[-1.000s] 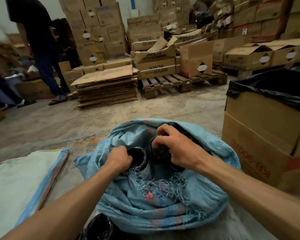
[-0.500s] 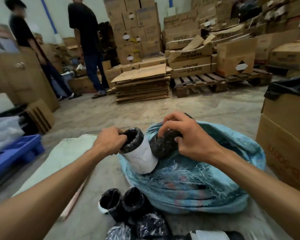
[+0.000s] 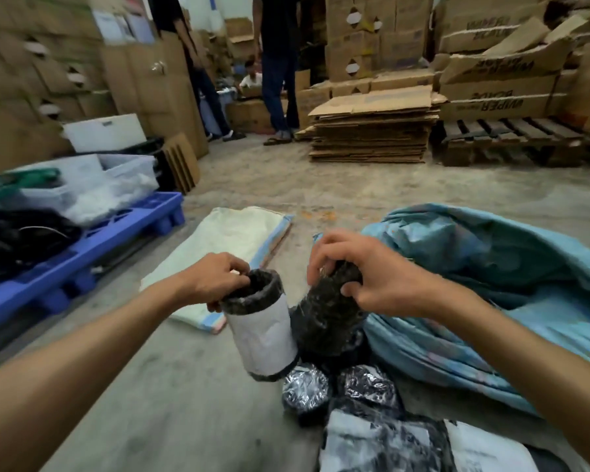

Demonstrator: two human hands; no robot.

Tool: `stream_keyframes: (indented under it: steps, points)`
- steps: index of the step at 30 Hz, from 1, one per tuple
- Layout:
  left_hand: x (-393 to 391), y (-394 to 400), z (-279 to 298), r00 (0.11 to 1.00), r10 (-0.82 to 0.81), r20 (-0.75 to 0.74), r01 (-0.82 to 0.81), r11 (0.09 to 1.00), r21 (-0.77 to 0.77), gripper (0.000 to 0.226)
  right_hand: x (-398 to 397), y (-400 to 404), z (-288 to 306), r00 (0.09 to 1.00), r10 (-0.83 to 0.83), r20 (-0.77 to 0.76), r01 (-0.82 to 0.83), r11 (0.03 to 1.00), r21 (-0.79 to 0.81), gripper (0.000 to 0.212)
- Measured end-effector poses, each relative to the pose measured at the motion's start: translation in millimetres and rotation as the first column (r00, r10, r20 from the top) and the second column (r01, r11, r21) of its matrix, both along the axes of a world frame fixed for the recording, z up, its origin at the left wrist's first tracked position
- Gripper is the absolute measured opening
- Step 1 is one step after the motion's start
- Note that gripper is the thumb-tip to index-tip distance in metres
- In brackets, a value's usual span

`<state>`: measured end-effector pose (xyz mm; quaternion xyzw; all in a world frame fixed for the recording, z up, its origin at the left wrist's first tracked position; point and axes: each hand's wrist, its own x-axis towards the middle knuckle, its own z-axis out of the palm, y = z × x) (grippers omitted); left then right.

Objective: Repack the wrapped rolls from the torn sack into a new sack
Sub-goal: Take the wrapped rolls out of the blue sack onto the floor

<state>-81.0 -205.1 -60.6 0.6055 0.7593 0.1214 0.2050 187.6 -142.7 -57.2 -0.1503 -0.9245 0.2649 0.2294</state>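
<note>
Head view: left hand (image 3: 215, 281) pinches the rim of a white-labelled, black-wrapped roll (image 3: 261, 330); right hand (image 3: 365, 270) curls round an all-black wrapped roll (image 3: 324, 321) — both lifted beside the torn blue woven sack (image 3: 491, 267), likely bound for the pale flat new sack (image 3: 225, 247).

two sacks (image 3: 491, 267) (image 3: 232, 240), two held rolls (image 3: 263, 335) (image 3: 327, 315), two hands (image 3: 215, 281) (image 3: 365, 274)

Two bare forearms are seen; no sleeve, glove, watch or ring is worn on left hand (image 3: 215, 279) or right hand (image 3: 372, 270).
</note>
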Motion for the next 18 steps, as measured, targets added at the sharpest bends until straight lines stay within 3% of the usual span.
stream_keyframes:
  steps: [8,11,13,18]
  points:
    - [-26.5,-54.3,-74.7,1.0,0.024,-0.02,-0.029,0.954,-0.3,0.011,-56.8,-49.0,-73.5,0.918,0.294,0.267,-0.299,0.954,-0.025,0.066]
    - [-31.0,-60.2,-94.2,0.999,0.038,-0.011,-0.039,0.944,-0.328,0.004,-67.2,-65.2,-96.4,0.858,0.382,0.344,-0.395,0.918,-0.035,0.065]
    - [-31.1,-62.2,-108.0,0.999,0.031,-0.021,-0.036,0.945,-0.324,0.011,-70.0,-74.0,-108.9,0.808,0.41,0.423,-0.45,0.893,-0.007,0.063]
    - [-22.4,-54.1,-120.0,0.992,0.096,0.085,-0.061,0.936,-0.348,0.018,-68.4,-85.7,-130.8,0.739,0.408,0.535,-0.574,0.798,0.184,0.06]
